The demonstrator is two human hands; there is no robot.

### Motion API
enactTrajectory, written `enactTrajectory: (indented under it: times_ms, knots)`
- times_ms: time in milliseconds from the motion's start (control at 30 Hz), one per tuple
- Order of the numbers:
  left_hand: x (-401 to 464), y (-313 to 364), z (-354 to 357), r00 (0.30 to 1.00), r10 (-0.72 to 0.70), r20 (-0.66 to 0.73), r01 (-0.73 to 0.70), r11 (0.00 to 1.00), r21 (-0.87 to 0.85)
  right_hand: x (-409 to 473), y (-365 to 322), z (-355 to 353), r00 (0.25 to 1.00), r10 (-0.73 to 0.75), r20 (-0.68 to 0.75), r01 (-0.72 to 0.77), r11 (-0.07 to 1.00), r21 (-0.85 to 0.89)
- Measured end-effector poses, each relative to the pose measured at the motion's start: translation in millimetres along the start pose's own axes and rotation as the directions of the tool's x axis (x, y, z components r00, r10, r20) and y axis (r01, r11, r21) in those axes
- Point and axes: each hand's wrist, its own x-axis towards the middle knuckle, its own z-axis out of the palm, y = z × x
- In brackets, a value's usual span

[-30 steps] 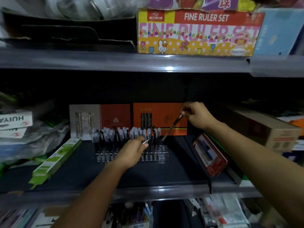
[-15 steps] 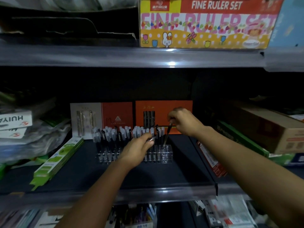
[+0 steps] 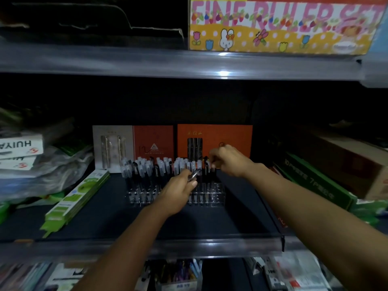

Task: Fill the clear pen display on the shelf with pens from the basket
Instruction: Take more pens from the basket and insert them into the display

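Observation:
The clear pen display (image 3: 218, 193) stands in the middle of the dark shelf (image 3: 231, 219), with several capped pens (image 3: 147, 166) upright in its slots. My left hand (image 3: 178, 191) reaches in front of the display and grips a few pens, their silver tips (image 3: 194, 176) poking out. Over the display's right end, my right hand (image 3: 227, 159) pinches the top of a black pen (image 3: 206, 164) that stands upright in a slot. The basket is out of sight.
Orange and red pen boxes (image 3: 228, 137) lean against the back. A green flat pack (image 3: 77, 196) lies left, beside plastic-wrapped stock (image 3: 31, 164). Green and brown cartons (image 3: 327, 181) fill the right. A ruler-set box (image 3: 279, 26) sits on the shelf above.
My right hand brought the slanted pen down and left until it stands upright in a right-end slot. My left hand stayed in front of the display holding its pens. The camera moved closer.

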Motion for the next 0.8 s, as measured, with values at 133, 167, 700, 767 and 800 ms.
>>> enactTrajectory:
  times_ms: [133,167,700,767,800]
  knots:
    - [0,-1,-2,0.999,0.000,-0.040,-0.002,0.998,-0.063,3,-3,-1,1.000,-0.024,-0.006,0.024,1.000,0.001]
    - [0,-1,-2,0.999,-0.004,-0.046,0.000,0.997,-0.075,3,-3,-2,1.000,-0.026,-0.003,0.026,1.000,-0.009]
    - [-2,29,1,0.998,0.009,-0.063,-0.022,0.976,-0.215,-34,-33,-32,0.980,-0.173,-0.102,0.196,0.936,0.294]
    - [-4,30,0,0.999,-0.009,-0.042,0.000,0.976,-0.220,-38,-35,-37,0.980,-0.153,-0.127,0.186,0.933,0.309]
    - [-5,30,-1,1.000,-0.019,-0.025,0.013,0.976,-0.217,-40,-35,-41,0.980,-0.136,-0.144,0.175,0.934,0.313]
